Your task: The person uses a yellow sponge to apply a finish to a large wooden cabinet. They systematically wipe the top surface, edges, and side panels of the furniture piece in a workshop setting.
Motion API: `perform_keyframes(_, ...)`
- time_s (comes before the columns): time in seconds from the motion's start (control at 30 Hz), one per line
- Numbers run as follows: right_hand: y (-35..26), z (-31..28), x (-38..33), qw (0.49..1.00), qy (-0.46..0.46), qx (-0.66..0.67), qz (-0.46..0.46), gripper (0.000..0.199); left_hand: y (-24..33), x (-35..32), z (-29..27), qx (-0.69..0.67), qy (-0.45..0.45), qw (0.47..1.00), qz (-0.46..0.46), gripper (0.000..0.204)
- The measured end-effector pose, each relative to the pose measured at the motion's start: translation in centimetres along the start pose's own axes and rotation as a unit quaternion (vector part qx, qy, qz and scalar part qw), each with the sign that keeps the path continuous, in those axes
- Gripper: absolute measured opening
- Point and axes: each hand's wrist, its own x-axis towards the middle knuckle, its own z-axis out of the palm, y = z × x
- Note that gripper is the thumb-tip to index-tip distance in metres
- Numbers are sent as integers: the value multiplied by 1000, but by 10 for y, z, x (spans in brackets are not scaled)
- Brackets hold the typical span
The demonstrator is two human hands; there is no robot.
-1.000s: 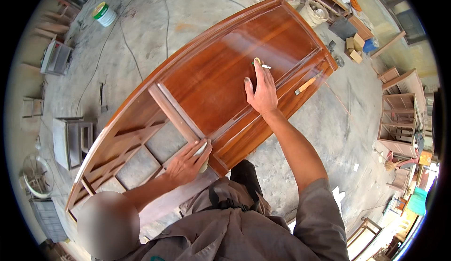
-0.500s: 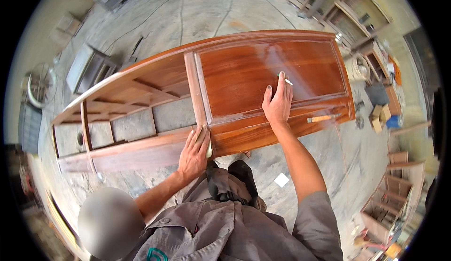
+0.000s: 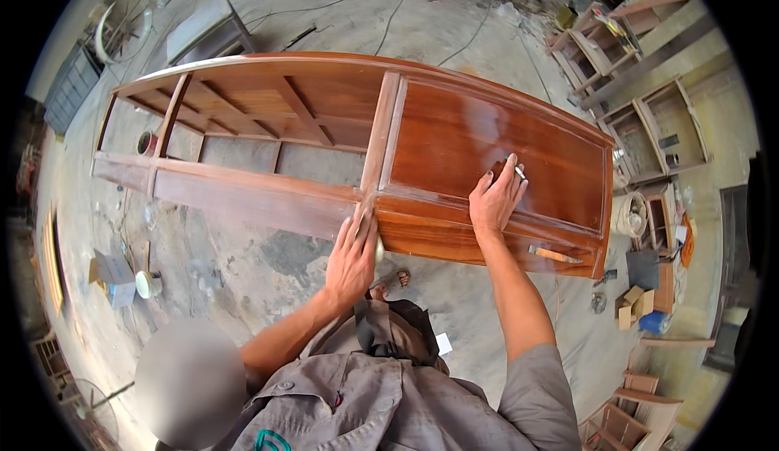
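Observation:
A long reddish-brown wooden cabinet frame [image 3: 454, 237] lies in front of me, with a glossy panel [image 3: 438, 138] at its right end. My left hand [image 3: 352, 256] presses, fingers together, on the near rail at the foot of the upright divider [image 3: 380, 138]. The edge of a pale pad [image 3: 379, 250] shows beneath that hand; the palm hides most of it. Resting on the panel's near part, my right hand [image 3: 495, 199] has fingers somewhat apart. A short white stick like a cigarette [image 3: 520, 172] sits between them. Nearby on the right front rail lies a wooden-handled scraper or brush [image 3: 553, 254].
The cabinet's left half is open framing with crosspieces [image 3: 304, 110]. A cardboard box [image 3: 114, 276] and a white pot [image 3: 148, 284] stand on the floor at left. A bucket [image 3: 630, 214] and wooden shelf frames [image 3: 669, 130] are at right. Cords [image 3: 389, 29] cross the far floor.
The view has turned, so the cabinet appears tilted down to the right, and the box and pot now show at left. Both hands stay at nearly the same places on the wood.

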Motion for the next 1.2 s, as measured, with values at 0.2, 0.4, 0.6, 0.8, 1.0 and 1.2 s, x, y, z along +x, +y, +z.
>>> perform_keyframes(0.2,-2,-1,-4,1000,-9,-11,16,66,15,-25,-5,-25,12,999,-24,67)
perform_keyframes(0.4,-1,1,-1,1000,-3,2,1,67,0,-1,3,-25,11,999,-30,73)
perform_keyframes(0.6,-1,2,0,1000,-7,-8,5,67,2,1,7,-73,49,995,-51,72)
perform_keyframes(0.8,0,-3,-4,1000,-10,-3,5,67,2,-4,2,-63,72,994,-54,66)
perform_keyframes(1.0,0,-2,-1,1000,-2,4,-3,67,-9,11,9,-93,64,992,-62,71)
perform_keyframes(1.2,-4,-3,3,1000,-14,18,-3,69,0,3,1,-156,58,981,-99,74)
